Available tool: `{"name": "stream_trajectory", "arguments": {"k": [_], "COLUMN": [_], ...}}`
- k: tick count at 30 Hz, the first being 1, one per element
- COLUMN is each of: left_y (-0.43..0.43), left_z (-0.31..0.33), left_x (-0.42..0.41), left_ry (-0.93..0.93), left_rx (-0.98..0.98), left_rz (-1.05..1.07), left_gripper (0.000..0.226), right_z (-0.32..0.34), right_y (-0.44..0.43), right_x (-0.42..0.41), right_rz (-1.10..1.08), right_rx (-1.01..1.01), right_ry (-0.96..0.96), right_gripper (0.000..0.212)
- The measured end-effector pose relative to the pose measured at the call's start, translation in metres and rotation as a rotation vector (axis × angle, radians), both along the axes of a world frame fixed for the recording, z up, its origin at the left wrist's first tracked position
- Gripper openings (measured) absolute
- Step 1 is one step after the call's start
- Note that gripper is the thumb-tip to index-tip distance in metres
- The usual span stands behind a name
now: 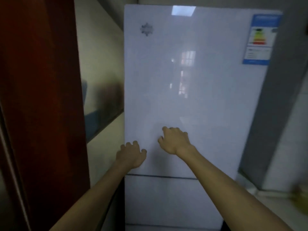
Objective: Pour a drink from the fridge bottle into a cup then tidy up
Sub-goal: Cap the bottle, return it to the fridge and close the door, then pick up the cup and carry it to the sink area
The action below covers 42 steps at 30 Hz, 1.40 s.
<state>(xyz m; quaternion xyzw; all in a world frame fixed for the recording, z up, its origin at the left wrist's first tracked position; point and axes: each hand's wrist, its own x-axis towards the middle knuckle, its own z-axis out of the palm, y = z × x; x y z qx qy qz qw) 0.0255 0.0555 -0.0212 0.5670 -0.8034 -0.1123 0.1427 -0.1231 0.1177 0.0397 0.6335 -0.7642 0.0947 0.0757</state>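
Fridge: I see a white fridge standing upright and filling the middle of the view, its glossy upper door closed.
Door seams: one dark line runs across below the upper door, and a second seam shows lower, near the bottom edge.
Left hand: my left hand is at the left edge of the upper door, low down, just above the first seam. The fingers are curled at that edge and hold nothing; I cannot tell if they hook behind the door.
Right hand: my right hand is in front of the door face, to the right of the left hand and a little higher. Its fingers are loosely bent and empty; contact with the door I cannot tell.
Bottle and cup: neither appears in this view, the fridge is shut.
Stickers: an energy label sits at the top right corner of the door, a small snowflake mark at the top left.
Surroundings: a dark red wooden panel stands on the left side, a pale wall between it and the fridge. On the right, a light counter with something yellowish, too blurred to name.
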Motion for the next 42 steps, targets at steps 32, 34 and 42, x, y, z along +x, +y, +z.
{"name": "stream_trajectory", "arguments": {"k": [32, 34, 42], "left_y": [0.414, 0.456, 0.647], "left_z": [0.015, 0.011, -0.003], "left_x": [-0.182, -0.2, -0.244], "left_ry": [-0.047, -0.041, -0.028], "left_rx": [-0.133, -0.151, -0.199], "left_rz": [-0.742, -0.828, -1.135], "left_gripper": [0.044, 0.047, 0.045], "right_z": [-0.022, -0.025, -0.038], "right_y": [0.539, 0.59, 0.782], "right_x": [-0.09, -0.092, -0.079], "right_rz": [-0.758, -0.836, -1.137], "right_rx": [-0.044, -0.041, -0.058], "right_ry": [-0.043, -0.041, -0.053], "right_gripper": [0.045, 0.047, 0.048]}}
